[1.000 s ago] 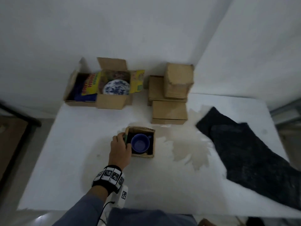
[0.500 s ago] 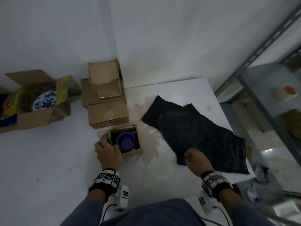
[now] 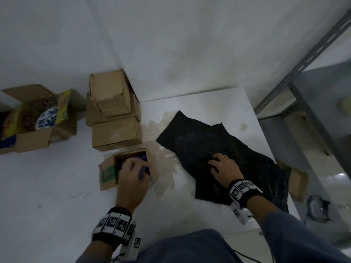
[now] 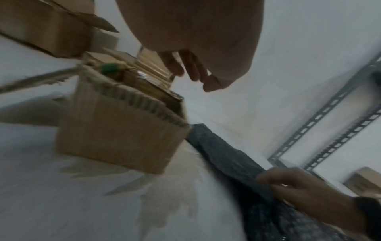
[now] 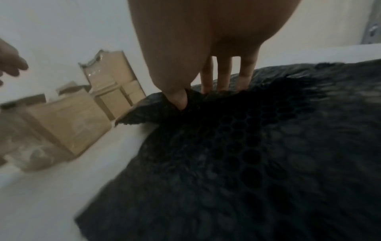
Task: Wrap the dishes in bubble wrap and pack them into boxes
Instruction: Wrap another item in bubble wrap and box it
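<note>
A small open cardboard box (image 3: 108, 173) (image 4: 123, 138) stands mid-table with a blue cup (image 3: 142, 170) inside, mostly hidden. My left hand (image 3: 133, 168) hovers over its opening. The left wrist view shows that hand (image 4: 198, 78) with loosely curled fingers and nothing in them, just above the box rim. A black sheet of bubble wrap (image 3: 247, 149) (image 5: 247, 163) lies to the right. My right hand (image 3: 218, 164) (image 5: 202, 96) rests on it and pinches a raised fold between thumb and fingers.
Closed cardboard boxes (image 3: 114, 118) are stacked against the wall behind the small box. An open box (image 3: 32, 137) at far left holds a blue-and-white plate (image 3: 46, 120). A metal shelf frame (image 3: 303, 103) stands past the table's right edge. A brown stain (image 3: 165, 168) marks the tabletop.
The head view swung right. My right hand came into view and moved up onto the middle of the bubble wrap. My left hand shifted from the box's left side to over its opening.
</note>
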A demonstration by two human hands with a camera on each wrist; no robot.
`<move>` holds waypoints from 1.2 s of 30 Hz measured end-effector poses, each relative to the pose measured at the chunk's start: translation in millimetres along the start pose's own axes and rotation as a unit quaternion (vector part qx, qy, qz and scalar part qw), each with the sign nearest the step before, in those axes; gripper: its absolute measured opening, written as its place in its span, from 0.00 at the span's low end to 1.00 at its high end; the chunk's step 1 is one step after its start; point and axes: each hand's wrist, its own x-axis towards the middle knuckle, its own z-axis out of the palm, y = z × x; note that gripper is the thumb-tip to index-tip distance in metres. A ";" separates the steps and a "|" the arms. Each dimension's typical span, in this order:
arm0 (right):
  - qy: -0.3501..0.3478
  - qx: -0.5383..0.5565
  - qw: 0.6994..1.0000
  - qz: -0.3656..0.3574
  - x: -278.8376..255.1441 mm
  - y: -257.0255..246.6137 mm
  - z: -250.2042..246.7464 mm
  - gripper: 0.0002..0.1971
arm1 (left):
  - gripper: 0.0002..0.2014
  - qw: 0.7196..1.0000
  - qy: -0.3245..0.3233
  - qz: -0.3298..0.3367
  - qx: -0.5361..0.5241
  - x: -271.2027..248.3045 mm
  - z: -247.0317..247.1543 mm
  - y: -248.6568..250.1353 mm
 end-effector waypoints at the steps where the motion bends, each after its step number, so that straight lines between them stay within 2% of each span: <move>1: 0.028 0.029 0.999 -0.002 0.7 0.3 -1.4 0.13 | 0.10 0.998 -0.044 -0.015 -0.045 3.8 3.7 12.7; 3: 0.093 0.084 0.992 -0.019 2.4 -3.9 -4.8 0.10 | 0.11 0.973 -0.149 -0.124 -0.128 12.9 14.7 38.2; 5: 0.141 0.125 0.981 -0.049 2.0 -16.8 -12.4 0.09 | 0.18 0.918 -0.200 -0.260 -0.223 27.4 30.7 59.0; 8: 0.180 0.132 0.968 -0.116 -1.0 -44.5 -21.5 0.13 | 0.33 0.818 -0.161 -0.424 -0.354 56.1 58.8 70.2; 9: 0.182 0.124 0.966 -0.137 -2.4 -54.2 -22.5 0.15 | 0.36 0.799 -0.129 -0.446 -0.381 65.8 63.3 70.9; 10: 0.184 0.118 0.963 -0.157 -3.7 -63.4 -22.1 0.15 | 0.36 0.804 -0.106 -0.441 -0.385 74.0 66.9 67.4; 13: 0.187 0.131 0.953 -0.197 -4.8 -84.7 -15.6 0.14 | 0.35 0.893 -0.125 -0.314 -0.298 92.0 56.9 60.1; 14: 0.186 0.141 0.951 -0.201 -4.3 -90.2 -14.8 0.15 | 0.35 0.913 -0.131 -0.272 -0.274 95.7 49.9 58.3; 17: 0.173 0.164 0.944 -0.227 -0.7 -103.5 -17.7 0.19 | 0.32 0.948 -0.118 -0.186 -0.230 98.0 20.7 48.7; 19: 0.156 0.168 0.940 -0.254 3.6 -113.1 -22.7 0.22 | 0.28 0.955 -0.095 -0.169 -0.225 90.2 -0.4 30.6; 22: 0.143 0.178 0.924 -0.306 11.0 -134.3 -26.7 0.19 | 0.22 0.966 -0.033 -0.176 -0.187 67.2 -33.8 -5.2; 25: 0.098 0.166 0.904 -0.382 14.2 -158.2 -24.2 0.17 | 0.14 0.974 -0.034 -0.190 -0.120 37.7 -56.8 -39.2; 28: 0.024 0.147 0.891 -0.428 16.9 -177.0 -23.6 0.13 | 0.13 0.968 -0.042 -0.222 -0.106 13.5 -68.2 -65.5; 31: 0.037 0.161 0.901 -0.400 26.8 -192.0 -25.8 0.13 | 0.15 0.958 -0.078 -0.259 -0.090 -0.5 -72.5 -81.5; 33: 0.078 0.150 0.922 -0.347 37.1 -197.8 -28.7 0.11 | 0.21 0.962 -0.058 -0.263 -0.037 -5.2 -71.3 -85.1; 35: 0.077 0.092 0.952 -0.282 45.7 -202.0 -33.0 0.17 | 0.26 0.977 -0.012 -0.209 0.042 -5.0 -73.1 -84.2; 36: 0.061 0.059 0.963 -0.254 47.7 -204.0 -34.8 0.21 | 0.27 0.985 -0.014 -0.161 0.060 -2.5 -74.1 -81.9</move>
